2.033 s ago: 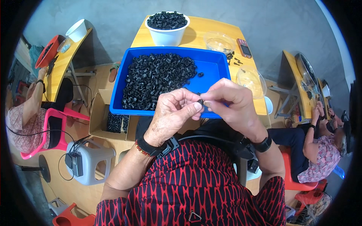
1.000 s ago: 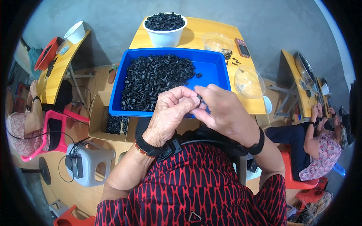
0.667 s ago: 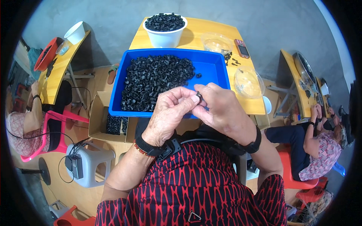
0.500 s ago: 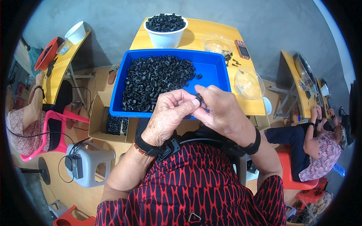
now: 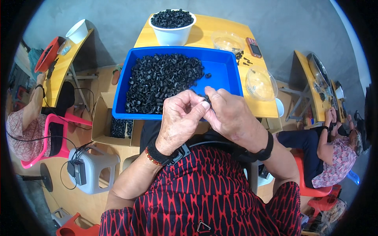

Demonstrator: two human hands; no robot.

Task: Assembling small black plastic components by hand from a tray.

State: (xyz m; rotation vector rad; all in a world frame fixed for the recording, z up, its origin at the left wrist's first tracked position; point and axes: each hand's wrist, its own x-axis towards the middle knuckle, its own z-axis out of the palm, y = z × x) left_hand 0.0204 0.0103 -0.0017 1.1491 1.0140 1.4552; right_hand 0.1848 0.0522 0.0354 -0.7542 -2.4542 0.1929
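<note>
Both my hands meet just over the near rim of a blue tray [image 5: 220, 70]. Between my fingertips is a small black plastic part [image 5: 207, 99], mostly covered by the fingers. My left hand [image 5: 179, 118] pinches it between thumb and forefinger. My right hand [image 5: 232, 114] is curled closed on its other side, thumb raised along it. A heap of black plastic clips [image 5: 161, 80], many of them ring-shaped, fills the tray's left and middle. One loose black clip [image 5: 208, 75] lies apart on the blue bottom.
Behind the tray stands a white bucket [image 5: 172, 36] of black parts. Two clear bowls [image 5: 261, 83], small black pieces [image 5: 247, 61] and a red phone [image 5: 254, 48] lie at right. A cardboard box [image 5: 104, 133] sits below left. People work at tables on both sides.
The tray and table sit slightly higher in the picture. My hands stay together at the black part, with small shifts of the fingers and my left wrist slightly turned.
</note>
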